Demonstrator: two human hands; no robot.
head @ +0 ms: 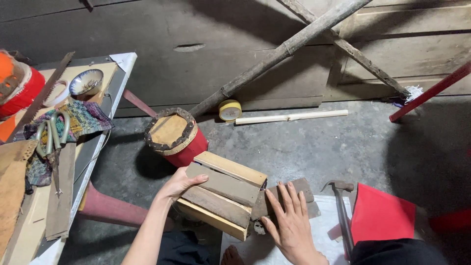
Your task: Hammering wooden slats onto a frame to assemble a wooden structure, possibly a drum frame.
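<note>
On the concrete floor (304,142), left hand (179,185) grips the slatted wooden box (223,198), right hand (289,218) lies flat and open on a loose plank (289,194), which may slip toward the claw hammer (342,211).

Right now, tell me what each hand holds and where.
The left hand grips the slatted wooden box at its left end. The right hand lies flat on a dark wooden piece at the box's right end, gripping nothing.

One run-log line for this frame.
left hand: grips wooden slat box | right hand: flat on dark board | hammer: beside, untouched
</note>
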